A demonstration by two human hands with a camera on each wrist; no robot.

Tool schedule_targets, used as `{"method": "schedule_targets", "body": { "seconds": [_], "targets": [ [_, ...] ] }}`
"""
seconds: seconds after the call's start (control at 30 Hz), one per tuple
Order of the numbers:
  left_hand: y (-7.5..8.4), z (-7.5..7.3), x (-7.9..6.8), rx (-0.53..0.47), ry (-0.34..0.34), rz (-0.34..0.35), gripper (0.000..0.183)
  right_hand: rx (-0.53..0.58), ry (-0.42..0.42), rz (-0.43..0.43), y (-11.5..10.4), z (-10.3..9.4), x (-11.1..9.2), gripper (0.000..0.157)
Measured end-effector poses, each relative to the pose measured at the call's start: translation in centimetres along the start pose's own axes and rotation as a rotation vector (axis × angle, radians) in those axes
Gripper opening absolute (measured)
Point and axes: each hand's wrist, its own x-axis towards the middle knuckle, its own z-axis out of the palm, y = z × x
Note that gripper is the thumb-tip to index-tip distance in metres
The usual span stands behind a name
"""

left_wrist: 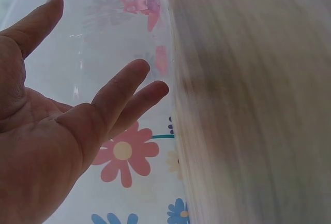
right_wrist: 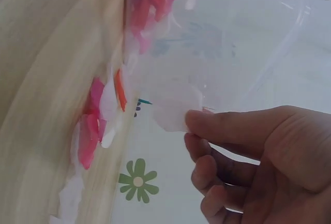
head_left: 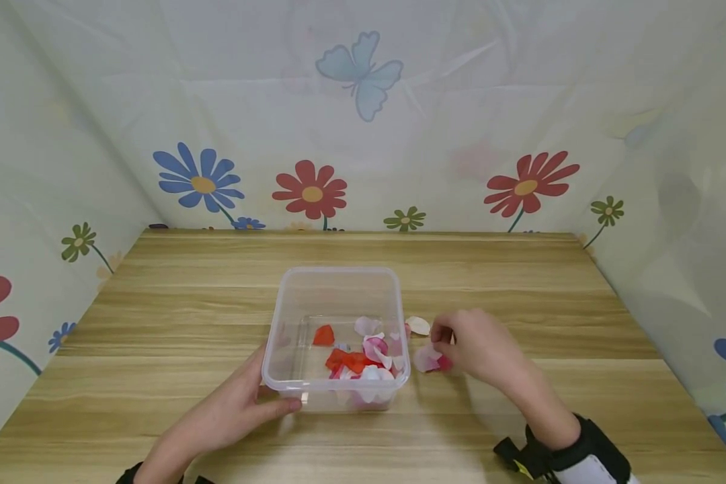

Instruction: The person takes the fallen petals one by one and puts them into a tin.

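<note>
A clear plastic box stands on the table with red, pink and white petals inside, mostly toward its right side. My left hand rests against the box's near left corner, thumb along the front wall and other fingers at the side, partly hidden. In the left wrist view its fingers are spread and fairly straight. Right of the box, my right hand pinches a pale petal between thumb and index finger. Below it lie loose pink and white petals, with a cream petal farther back.
The wooden table extends around the box. Behind it hangs a white curtain printed with flowers and a butterfly, and similar cloth closes both sides. A black band wraps my right wrist.
</note>
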Motion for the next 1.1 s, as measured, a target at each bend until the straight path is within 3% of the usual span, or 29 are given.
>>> {"method": "schedule_targets", "body": {
  "seconds": [0.2,0.43,0.53,0.67,0.9,1.1],
  "targets": [
    [0.0,0.0,0.0,0.002,-0.003,-0.017,0.1,0.036,0.164,0.001,-0.7,-0.4,-0.1,0.013],
    [0.1,0.0,0.2,-0.005,-0.017,-0.025,0.099,0.058,0.481,-0.148,-1.7,-0.6,-0.5,0.018],
    [0.1,0.0,0.2,-0.008,-0.017,-0.022,0.099,0.104,0.557,-0.193,-2.3,-0.7,-0.7,0.018],
    [0.0,0.0,0.2,-0.01,-0.012,-0.023,0.101,0.186,0.576,-0.23,-3.5,-0.8,-1.0,0.021],
    [0.0,0.1,0.3,-0.017,0.004,-0.054,0.106,0.219,0.556,-0.331,-4.7,-0.1,-1.1,0.022],
    [0.0,0.0,0.3,-0.027,-0.002,-0.062,0.106,0.216,0.515,-0.336,-5.0,0.6,-1.1,0.021]
  ]
}}
